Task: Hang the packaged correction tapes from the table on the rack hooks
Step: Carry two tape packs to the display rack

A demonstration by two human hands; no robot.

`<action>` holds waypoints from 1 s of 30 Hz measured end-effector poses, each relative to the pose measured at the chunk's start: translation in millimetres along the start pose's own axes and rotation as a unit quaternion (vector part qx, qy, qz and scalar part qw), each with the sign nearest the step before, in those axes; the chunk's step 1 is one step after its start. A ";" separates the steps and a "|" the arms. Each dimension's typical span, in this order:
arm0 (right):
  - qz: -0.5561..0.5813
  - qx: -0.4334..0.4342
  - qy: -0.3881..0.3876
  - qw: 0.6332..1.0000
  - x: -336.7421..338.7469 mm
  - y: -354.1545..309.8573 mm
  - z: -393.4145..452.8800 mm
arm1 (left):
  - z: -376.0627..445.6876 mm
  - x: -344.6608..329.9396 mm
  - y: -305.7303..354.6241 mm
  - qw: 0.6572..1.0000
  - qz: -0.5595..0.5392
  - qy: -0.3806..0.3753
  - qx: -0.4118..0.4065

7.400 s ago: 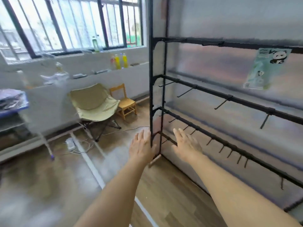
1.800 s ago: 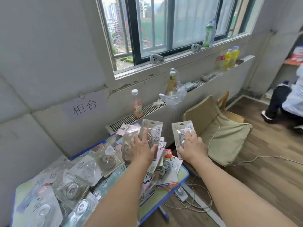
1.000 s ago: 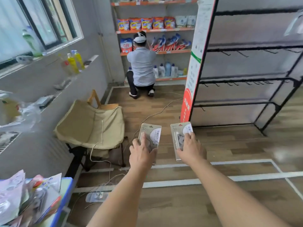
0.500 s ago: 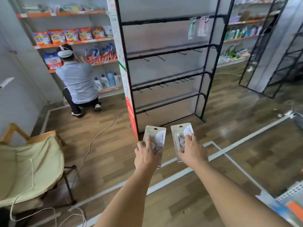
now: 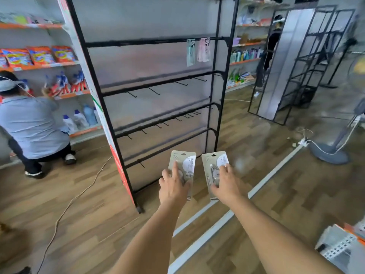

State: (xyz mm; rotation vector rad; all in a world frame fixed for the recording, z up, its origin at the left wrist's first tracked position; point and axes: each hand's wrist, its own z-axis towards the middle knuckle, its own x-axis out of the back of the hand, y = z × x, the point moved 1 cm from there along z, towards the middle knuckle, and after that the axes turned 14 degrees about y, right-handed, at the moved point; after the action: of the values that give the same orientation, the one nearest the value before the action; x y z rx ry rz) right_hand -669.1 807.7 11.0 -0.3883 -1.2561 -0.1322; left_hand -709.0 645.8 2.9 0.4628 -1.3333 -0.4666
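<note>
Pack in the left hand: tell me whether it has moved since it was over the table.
Yes. The pack in the left hand has been carried off the table and across the room; it is now held low in front of the black hook rack, not yet hung.

Even, soft indoor light; glare on the glossy brown wood-plank floor [image 5: 256,135] toward two o'clock; wide-angle bending and blur at the edges.

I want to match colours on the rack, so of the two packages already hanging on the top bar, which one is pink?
The right-hand package, nearest the rack's right post. Its neighbour on the left is pale green.
</note>
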 end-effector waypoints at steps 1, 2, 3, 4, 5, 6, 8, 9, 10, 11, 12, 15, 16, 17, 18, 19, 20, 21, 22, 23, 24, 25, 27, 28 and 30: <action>0.000 -0.003 0.000 1.000 -3.0 1.5 11.6 | 12.7 -5.3 4.2 1.000 0.000 -0.002 -0.004; -0.002 -0.006 -0.001 1.000 -5.2 3.1 22.5 | 24.0 -11.2 8.5 1.000 0.000 -0.004 -0.009; -0.005 -0.008 -0.003 1.000 -7.2 5.3 33.1 | 34.5 -17.0 12.7 1.000 0.000 -0.007 -0.012; -0.008 -0.008 -0.001 1.000 -8.1 7.2 42.4 | 43.0 -21.5 16.7 1.000 -0.001 -0.008 -0.015; -0.011 -0.007 0.001 1.000 -10.2 10.5 55.1 | 53.8 -27.6 22.2 1.000 -0.001 -0.008 -0.020; -0.012 -0.007 0.005 1.000 -11.4 14.0 67.8 | 64.4 -33.9 27.7 1.000 -0.002 -0.008 -0.024; -0.010 -0.010 0.010 1.000 -14.4 22.3 96.6 | 88.1 -48.0 39.5 1.000 -0.004 -0.006 -0.027; -0.008 -0.012 0.011 1.000 -15.5 26.1 109.5 | 98.8 -54.0 44.8 1.000 -0.006 -0.003 -0.027; -0.007 -0.009 0.014 1.000 -17.5 31.0 125.5 | 111.4 -61.1 51.7 1.000 -0.008 0.003 -0.024; -0.005 -0.003 0.019 1.000 -20.3 36.8 141.6 | 123.3 -68.3 58.9 1.000 -0.008 0.010 -0.021; -0.003 0.004 0.025 1.000 -22.2 42.1 158.6 | 135.6 -75.0 66.9 1.000 -0.007 0.018 -0.017; 0.003 0.025 0.031 0.999 -25.6 54.8 208.4 | 169.7 -91.9 91.8 0.999 -0.009 0.033 0.001; 0.005 0.034 0.033 0.999 -25.8 59.1 225.4 | 180.8 -97.1 100.7 0.999 -0.008 0.040 0.008; 0.007 0.044 0.035 0.998 -25.3 63.6 242.1 | 192.0 -101.6 110.6 0.999 -0.007 0.047 0.014; 0.011 0.053 0.037 0.998 -24.3 67.3 259.0 | 204.0 -105.3 120.2 0.998 -0.008 0.055 0.019; 0.015 0.061 0.038 0.997 -23.5 69.8 273.0 | 213.9 -107.9 127.6 0.998 -0.008 0.061 0.023; 0.020 0.068 0.039 0.997 -22.1 73.4 289.3 | 224.8 -111.1 137.2 0.997 -0.009 0.070 0.024; 0.026 0.074 0.042 0.996 -21.0 77.0 304.8 | 234.5 -114.2 146.6 0.997 -0.010 0.077 0.024; 0.030 0.080 0.044 0.995 -20.2 79.6 319.2 | 243.7 -116.7 155.2 0.996 -0.012 0.083 0.023; 0.031 0.086 0.047 0.995 -20.0 81.5 332.8 | 252.7 -119.2 162.4 0.996 -0.014 0.090 0.024; 0.032 0.091 0.049 0.994 -19.9 82.2 343.5 | 260.2 -121.1 167.0 0.995 -0.018 0.096 0.025; 0.033 0.100 0.053 0.993 -20.5 82.4 356.1 | 270.0 -123.6 171.4 0.994 -0.022 0.105 0.027; 0.036 0.119 0.064 0.990 -22.8 81.5 380.9 | 290.4 -127.9 177.6 0.991 -0.028 0.123 0.031; 0.039 0.130 0.067 0.988 -23.9 79.9 394.6 | 302.2 -129.3 180.5 0.990 -0.030 0.131 0.034; 0.049 0.143 0.073 0.986 -24.9 74.9 419.8 | 324.1 -131.2 185.0 0.988 -0.029 0.147 0.036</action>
State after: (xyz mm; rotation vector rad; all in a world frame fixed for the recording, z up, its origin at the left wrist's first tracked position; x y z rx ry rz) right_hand -1031.3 1023.9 78.4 -0.1881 -1.0889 0.1022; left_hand -1039.8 855.3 59.1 0.6070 -1.0561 -0.3814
